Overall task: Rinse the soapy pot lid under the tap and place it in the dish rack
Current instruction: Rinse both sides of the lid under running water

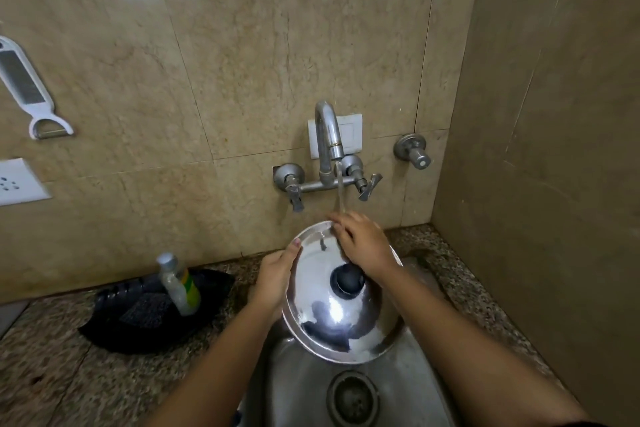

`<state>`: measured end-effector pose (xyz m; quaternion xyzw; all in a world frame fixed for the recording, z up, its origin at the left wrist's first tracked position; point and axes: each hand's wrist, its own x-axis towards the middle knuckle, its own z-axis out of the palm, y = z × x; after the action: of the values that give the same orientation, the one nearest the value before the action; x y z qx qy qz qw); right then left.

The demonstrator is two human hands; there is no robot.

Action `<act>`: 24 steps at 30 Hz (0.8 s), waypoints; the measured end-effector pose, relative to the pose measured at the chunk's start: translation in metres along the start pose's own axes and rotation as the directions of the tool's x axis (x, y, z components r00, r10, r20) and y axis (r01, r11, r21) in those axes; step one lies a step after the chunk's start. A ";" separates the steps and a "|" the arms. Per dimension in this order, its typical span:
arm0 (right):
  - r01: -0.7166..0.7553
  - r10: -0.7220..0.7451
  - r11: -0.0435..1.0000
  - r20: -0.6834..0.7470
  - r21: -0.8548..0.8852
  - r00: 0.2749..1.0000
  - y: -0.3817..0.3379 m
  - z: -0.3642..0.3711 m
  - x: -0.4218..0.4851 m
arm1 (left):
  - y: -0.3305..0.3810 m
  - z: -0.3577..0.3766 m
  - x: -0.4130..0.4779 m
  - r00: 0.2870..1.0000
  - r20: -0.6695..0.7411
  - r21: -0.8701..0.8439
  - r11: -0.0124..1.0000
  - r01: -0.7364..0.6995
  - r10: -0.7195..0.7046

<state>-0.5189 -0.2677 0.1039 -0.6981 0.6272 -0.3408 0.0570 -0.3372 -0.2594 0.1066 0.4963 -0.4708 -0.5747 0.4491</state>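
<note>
Bottle [180,284]: clear with a silver cap, leaning, standing left of the fingers.
Black tray [138,315]: under the bottle, on the speckled counter [52,367].
Grater-peeler [27,90]: white, on the wall, far up-left of the fingers.
Socket plate [17,182]: white, below the grater-peeler.
Wall valve [414,150]: up-right of the fingers.

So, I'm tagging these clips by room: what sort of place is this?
Most likely a home kitchen's washing-up corner: a steel sink under a running wall tap, a grater-peeler hanging on the tiled wall, and a pot lid in the left hand and right hand.
</note>
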 end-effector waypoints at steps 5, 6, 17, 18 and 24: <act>-0.002 0.013 0.990 0.080 -0.139 0.997 0.009 0.018 -0.062 | -0.023 -0.007 0.003 0.946 -0.283 -0.128 0.983 0.129 -0.161; 0.006 0.007 0.990 0.087 -0.142 0.996 0.003 0.025 -0.074 | -0.025 -0.007 0.005 0.930 -0.321 -0.153 0.979 0.138 -0.181; -0.104 0.108 0.989 -0.035 0.103 0.994 -0.019 0.012 -0.040 | 0.001 0.021 -0.005 0.939 -0.324 -0.142 0.987 0.070 -0.113; -0.133 0.141 0.984 -0.065 0.117 0.988 -0.020 0.010 -0.036 | 0.003 0.023 -0.004 0.941 -0.322 -0.152 0.986 0.061 -0.108; 0.171 -0.164 0.982 0.089 -0.075 0.982 -0.025 0.014 -0.057 | 0.005 0.012 0.002 0.929 -0.347 -0.171 0.982 0.075 -0.131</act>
<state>-0.4894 -0.2151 0.0824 -0.7636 0.5767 -0.2894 0.0251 -0.3487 -0.2611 0.1118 0.5801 -0.3088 -0.5327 0.5332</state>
